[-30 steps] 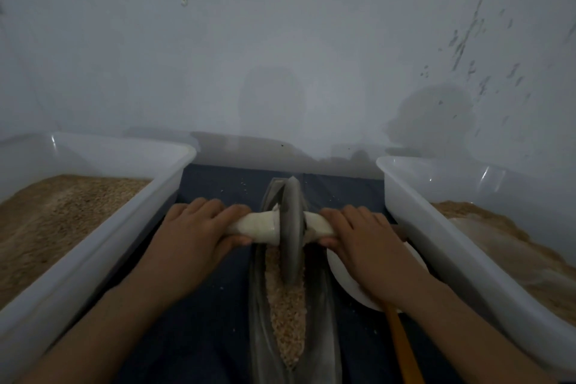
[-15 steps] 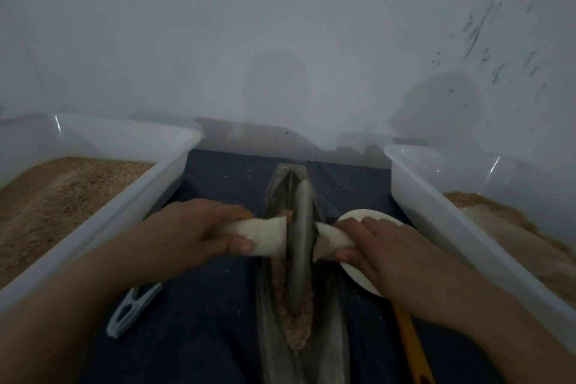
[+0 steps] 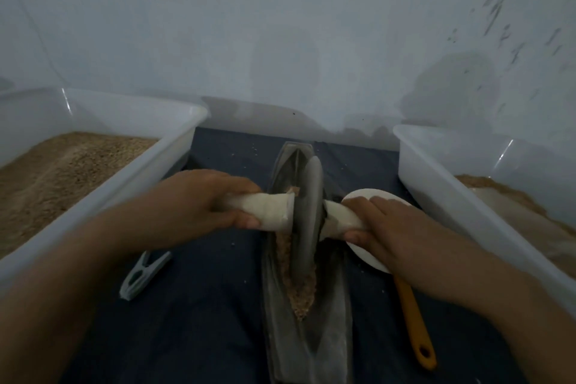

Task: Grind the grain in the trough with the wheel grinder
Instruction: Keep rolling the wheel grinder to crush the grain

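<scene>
Now, head view: left hand [image 3: 199, 206] and right hand [image 3: 383, 227] wrapped tight round the white handles of the wheel grinder [image 3: 307, 221], standing in the trough [image 3: 330, 343] over grain [image 3: 300, 293]. Looks heavy, hard; best held by both handles.

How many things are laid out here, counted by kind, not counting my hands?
White plastic tubs: 2
Grinding trough: 1
Wheel grinder: 1
Clothes peg: 1
Orange-handled scoop: 1
Total: 6
</scene>
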`<state>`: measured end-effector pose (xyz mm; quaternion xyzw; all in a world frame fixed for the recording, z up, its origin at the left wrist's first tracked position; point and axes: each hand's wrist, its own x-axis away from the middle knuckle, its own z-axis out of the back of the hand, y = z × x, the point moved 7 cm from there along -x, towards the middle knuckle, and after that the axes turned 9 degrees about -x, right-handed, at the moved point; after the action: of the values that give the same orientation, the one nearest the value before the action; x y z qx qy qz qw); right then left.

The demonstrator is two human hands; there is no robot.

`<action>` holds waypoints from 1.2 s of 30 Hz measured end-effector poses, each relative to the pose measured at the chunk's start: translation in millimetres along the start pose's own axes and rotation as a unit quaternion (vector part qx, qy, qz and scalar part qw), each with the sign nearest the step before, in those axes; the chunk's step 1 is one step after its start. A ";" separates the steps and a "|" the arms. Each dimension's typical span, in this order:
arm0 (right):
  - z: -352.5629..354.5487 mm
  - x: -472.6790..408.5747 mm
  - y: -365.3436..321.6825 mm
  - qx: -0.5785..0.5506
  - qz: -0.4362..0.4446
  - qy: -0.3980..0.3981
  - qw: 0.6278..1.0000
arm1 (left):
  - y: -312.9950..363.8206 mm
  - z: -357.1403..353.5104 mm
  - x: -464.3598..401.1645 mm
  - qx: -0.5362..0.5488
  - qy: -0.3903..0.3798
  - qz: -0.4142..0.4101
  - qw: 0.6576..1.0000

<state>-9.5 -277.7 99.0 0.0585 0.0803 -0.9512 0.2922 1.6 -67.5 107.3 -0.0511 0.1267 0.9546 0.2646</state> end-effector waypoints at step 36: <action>0.6 -36.9 21.2 0.068 -0.033 0.077 0.994 | -12.2 -6.3 -11.8 -0.128 0.129 0.098 0.978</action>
<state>32.8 -275.0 102.9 0.1490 0.0396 -0.9562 0.2488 18.2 -64.8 100.5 -0.1951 0.0407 0.9696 0.1422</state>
